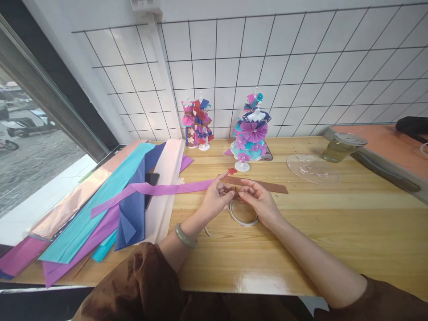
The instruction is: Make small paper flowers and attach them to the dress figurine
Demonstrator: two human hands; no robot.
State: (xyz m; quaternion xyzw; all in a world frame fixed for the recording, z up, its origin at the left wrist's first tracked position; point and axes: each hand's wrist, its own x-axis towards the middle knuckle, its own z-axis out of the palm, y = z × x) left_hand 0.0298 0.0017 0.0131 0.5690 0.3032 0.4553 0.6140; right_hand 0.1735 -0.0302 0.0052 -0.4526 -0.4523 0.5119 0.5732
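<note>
Between both hands, just above the table, is a small piece of pleated brown paper (235,193). My left hand (216,195) pinches its left side with thumb and fingers, and my right hand (259,200) pinches the right side. Right below them a roll of narrow tape (245,223) lies on the wood, partly hidden by the fingers. A flat brown paper strip (276,186) stretches out behind my right hand. The end of a long purple paper strip (180,188) reaches my left hand from the left. One red paper flower (232,171) lies just beyond the fingertips.
Sheets of coloured crepe paper (96,205) cover the table's left side, with a dark phone (152,179) among them. Dress forms in paper dresses (250,138) stand along the tiled wall. To the right are a clear plate of small beads (310,171) and a lidded cup (344,146).
</note>
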